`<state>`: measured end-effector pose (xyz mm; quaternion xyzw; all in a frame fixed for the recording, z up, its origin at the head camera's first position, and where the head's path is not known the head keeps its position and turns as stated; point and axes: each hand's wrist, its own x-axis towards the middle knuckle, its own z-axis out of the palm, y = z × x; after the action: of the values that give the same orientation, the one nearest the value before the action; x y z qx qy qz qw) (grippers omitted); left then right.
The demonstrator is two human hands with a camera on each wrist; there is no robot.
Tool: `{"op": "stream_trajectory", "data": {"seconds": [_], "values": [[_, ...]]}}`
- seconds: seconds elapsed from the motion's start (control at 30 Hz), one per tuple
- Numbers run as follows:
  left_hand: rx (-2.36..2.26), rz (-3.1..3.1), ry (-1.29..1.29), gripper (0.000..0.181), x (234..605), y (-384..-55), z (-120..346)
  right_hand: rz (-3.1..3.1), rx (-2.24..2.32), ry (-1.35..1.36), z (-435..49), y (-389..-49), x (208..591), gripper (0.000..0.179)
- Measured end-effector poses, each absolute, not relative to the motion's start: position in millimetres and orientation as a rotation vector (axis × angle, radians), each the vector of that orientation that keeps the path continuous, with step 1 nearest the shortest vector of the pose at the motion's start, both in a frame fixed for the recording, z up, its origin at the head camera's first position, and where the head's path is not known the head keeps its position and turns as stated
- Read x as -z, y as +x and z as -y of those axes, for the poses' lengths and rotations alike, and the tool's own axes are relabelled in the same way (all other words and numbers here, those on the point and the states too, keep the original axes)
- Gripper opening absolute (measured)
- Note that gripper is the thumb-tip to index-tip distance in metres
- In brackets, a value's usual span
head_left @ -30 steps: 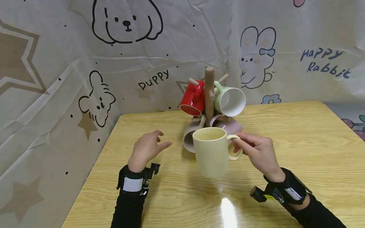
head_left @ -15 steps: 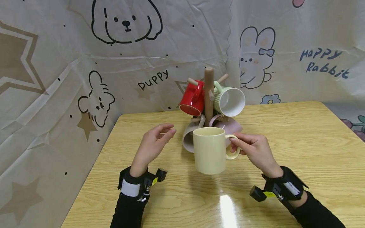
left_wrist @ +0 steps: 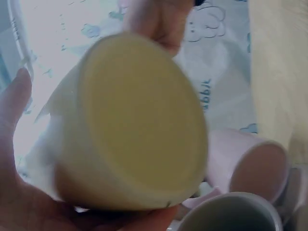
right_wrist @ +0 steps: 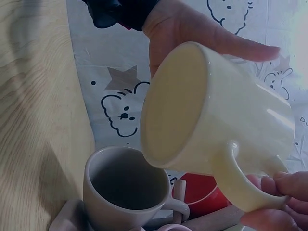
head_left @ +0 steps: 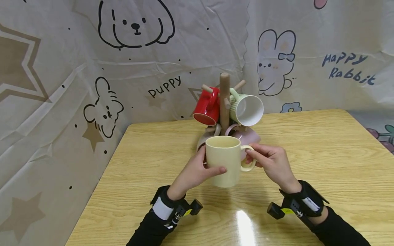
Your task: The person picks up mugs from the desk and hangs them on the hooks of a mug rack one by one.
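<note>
A pale yellow mug (head_left: 223,162) is held upright above the table, in front of a wooden mug rack (head_left: 225,102). My right hand (head_left: 272,164) pinches its handle between thumb and fingers. From the left, my left hand (head_left: 195,172) reaches round the mug's body, thumb across the front; its fingers are mostly hidden behind the mug. The mug's base (left_wrist: 144,115) faces the left wrist camera. On the rack's upper pegs hang a red mug (head_left: 205,107) and a light green mug (head_left: 247,109). Lower down are a grey-beige mug (right_wrist: 130,187), partly hidden in the head view, and a pink mug (head_left: 250,136).
The wood-grain table (head_left: 317,164) stretches to both sides of the rack. Behind it hangs a pale cloth (head_left: 203,44) printed with cartoon animals and stars. A bright light reflection lies on the table near the front.
My left hand has moved right from beside the mug and now goes round its left side. The yellow mug and right hand have shifted slightly left.
</note>
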<state>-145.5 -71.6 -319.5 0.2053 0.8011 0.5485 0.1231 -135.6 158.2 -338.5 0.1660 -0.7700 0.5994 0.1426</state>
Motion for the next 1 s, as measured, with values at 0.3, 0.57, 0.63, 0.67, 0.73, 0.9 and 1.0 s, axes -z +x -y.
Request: {"op": "stream_trajectory", "data": {"seconds": [0.3, 0.57, 0.63, 0.67, 0.73, 0.9, 1.0], "values": [[-1.665, -2.51, 0.454, 0.083, 330.1, -142.7, 59.2, 2.225, -1.737, 0.425, -152.7, -135.7, 339.5, 0.02], [-1.736, -2.457, 0.455, 0.075, 332.0, -145.3, 56.5, 2.303, -1.725, 0.328, -154.8, -137.7, 339.5, 0.024], [-1.764, -2.428, 0.458, 0.075, 331.8, -146.9, 57.2, 2.308, -1.762, 0.319, -156.0, -137.3, 338.7, 0.027], [-1.783, -2.413, 0.465, 0.076, 331.5, -147.8, 57.8, 2.298, -1.793, 0.315, -156.7, -137.1, 338.4, 0.03], [-1.826, -2.386, 0.457, 0.074, 330.1, -149.2, 59.0, 2.26, -1.864, 0.319, -158.6, -137.9, 337.8, 0.034], [-1.989, -2.31, 0.431, 0.067, 321.6, -150.5, 61.2, 2.132, -1.987, 0.355, -165.9, -142.9, 336.9, 0.042], [-2.13, -2.25, 0.44, 0.066, 314.3, -151.2, 60.0, 2.103, -2.019, 0.372, -169.9, -145.3, 336.5, 0.043]]}}
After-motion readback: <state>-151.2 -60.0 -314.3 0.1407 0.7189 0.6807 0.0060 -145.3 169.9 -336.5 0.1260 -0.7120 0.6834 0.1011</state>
